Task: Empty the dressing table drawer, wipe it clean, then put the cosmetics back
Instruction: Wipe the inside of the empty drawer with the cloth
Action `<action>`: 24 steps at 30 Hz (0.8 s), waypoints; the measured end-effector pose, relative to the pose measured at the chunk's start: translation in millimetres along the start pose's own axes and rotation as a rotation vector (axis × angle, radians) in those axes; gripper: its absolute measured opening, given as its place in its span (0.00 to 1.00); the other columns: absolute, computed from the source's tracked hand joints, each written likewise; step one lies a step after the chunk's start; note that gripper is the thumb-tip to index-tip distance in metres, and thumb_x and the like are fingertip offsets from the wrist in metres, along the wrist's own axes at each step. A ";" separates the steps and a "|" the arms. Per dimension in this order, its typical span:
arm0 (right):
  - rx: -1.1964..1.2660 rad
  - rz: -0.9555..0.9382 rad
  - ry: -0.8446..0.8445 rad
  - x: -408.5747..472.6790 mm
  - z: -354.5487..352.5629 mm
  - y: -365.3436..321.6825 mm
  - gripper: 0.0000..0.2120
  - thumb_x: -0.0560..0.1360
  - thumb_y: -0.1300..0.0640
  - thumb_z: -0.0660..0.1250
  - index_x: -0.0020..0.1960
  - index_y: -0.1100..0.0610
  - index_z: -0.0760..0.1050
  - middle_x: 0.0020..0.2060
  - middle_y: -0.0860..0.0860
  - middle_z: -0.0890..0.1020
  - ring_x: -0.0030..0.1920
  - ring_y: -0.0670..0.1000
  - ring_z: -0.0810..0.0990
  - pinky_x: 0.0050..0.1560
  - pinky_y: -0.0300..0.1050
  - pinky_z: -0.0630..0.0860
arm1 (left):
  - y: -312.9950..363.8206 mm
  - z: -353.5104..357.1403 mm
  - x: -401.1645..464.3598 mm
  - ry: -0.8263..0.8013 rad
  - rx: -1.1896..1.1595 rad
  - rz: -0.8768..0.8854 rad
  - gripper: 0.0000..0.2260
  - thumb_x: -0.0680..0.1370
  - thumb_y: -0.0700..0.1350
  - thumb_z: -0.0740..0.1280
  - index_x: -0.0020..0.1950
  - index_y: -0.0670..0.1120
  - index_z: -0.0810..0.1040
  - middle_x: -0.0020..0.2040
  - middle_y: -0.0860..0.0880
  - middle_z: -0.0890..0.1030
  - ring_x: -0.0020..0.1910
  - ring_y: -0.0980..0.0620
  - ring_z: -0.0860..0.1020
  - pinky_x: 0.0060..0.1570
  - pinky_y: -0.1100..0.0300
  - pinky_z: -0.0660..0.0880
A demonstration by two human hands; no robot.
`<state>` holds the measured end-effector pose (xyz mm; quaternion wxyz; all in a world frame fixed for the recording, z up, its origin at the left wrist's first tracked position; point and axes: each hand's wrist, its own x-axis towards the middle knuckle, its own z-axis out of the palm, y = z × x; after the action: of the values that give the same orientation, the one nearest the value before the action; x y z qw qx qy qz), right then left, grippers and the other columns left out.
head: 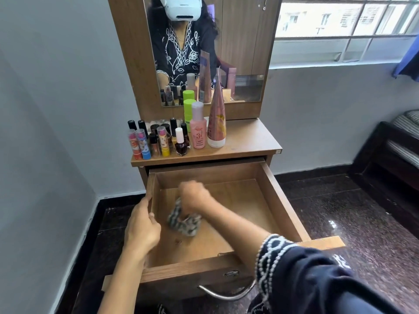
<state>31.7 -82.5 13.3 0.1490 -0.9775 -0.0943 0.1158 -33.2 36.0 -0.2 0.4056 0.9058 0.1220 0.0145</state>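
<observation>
Head view: cloth under right hand, inside drawer.

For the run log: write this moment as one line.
stage: wiping | right hand: grips cloth inside drawer | left hand: holds drawer's left wall | cosmetics: on tabletop

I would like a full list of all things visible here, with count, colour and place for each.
drawer: one, brown wood, pulled open
cloth: one, grey-white patterned, inside the drawer
lip balm sticks: three, red, blue, yellow, tabletop front left
nail polish bottle: one, dark with white cap, tabletop
pink bottle: one, tabletop middle
tube: one, pink, standing beside the pink bottle
green bottle: one, behind the pink bottle
mirror: one, above the tabletop
left hand: on the drawer's left wall
right hand: grips the cloth
</observation>
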 end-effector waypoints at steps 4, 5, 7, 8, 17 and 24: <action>-0.086 -0.122 -0.070 -5.7 23.5 -41.2 0.15 0.77 0.58 0.63 0.62 0.63 0.73 0.59 0.60 0.77 0.59 0.59 0.77 0.53 0.50 0.76 | -0.3 -2.6 3.4 -0.010 0.006 0.026 0.23 0.79 0.33 0.55 0.74 0.44 0.61 0.71 0.41 0.67 0.69 0.41 0.66 0.68 0.48 0.63; -0.137 -0.155 -0.094 -9.7 24.8 -42.4 0.16 0.75 0.59 0.67 0.62 0.62 0.73 0.58 0.59 0.78 0.60 0.59 0.77 0.54 0.49 0.76 | -0.3 -2.0 3.2 -0.010 0.007 0.019 0.23 0.79 0.33 0.55 0.74 0.44 0.61 0.71 0.41 0.67 0.69 0.41 0.66 0.68 0.48 0.63; -0.254 -0.253 -0.166 -21.2 25.0 -39.2 0.23 0.69 0.58 0.74 0.61 0.61 0.72 0.56 0.56 0.79 0.58 0.57 0.78 0.54 0.47 0.76 | -0.4 -1.2 2.1 -0.001 0.008 -0.007 0.22 0.79 0.34 0.55 0.74 0.45 0.61 0.71 0.40 0.67 0.69 0.40 0.66 0.67 0.47 0.64; -0.297 -0.313 -0.191 -28.3 24.8 -35.6 0.25 0.68 0.56 0.75 0.61 0.60 0.72 0.55 0.56 0.80 0.56 0.56 0.79 0.54 0.47 0.76 | 0.2 -0.7 1.3 0.003 0.004 -0.023 0.22 0.79 0.35 0.55 0.74 0.46 0.61 0.71 0.41 0.66 0.69 0.40 0.66 0.67 0.47 0.64; -0.298 -0.548 -0.248 -73.7 -5.6 38.0 0.20 0.70 0.64 0.70 0.61 0.58 0.76 0.56 0.55 0.79 0.56 0.56 0.78 0.54 0.46 0.73 | 2.2 -0.8 -4.2 0.008 -0.040 -0.035 0.22 0.80 0.36 0.55 0.74 0.48 0.60 0.73 0.44 0.64 0.70 0.43 0.64 0.67 0.48 0.64; -0.528 -0.475 -0.333 -106.3 -44.1 145.5 0.19 0.67 0.62 0.71 0.57 0.52 0.76 0.53 0.48 0.75 0.51 0.54 0.79 0.40 0.43 0.70 | 1.7 0.3 -3.6 0.011 -0.043 -0.023 0.23 0.80 0.36 0.55 0.74 0.48 0.59 0.72 0.43 0.64 0.70 0.42 0.65 0.66 0.48 0.65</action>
<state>-36.8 -254.1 29.7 -0.1024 -0.9010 -0.3672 0.2069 -36.3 33.8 1.1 0.4245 0.8952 0.1344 0.0173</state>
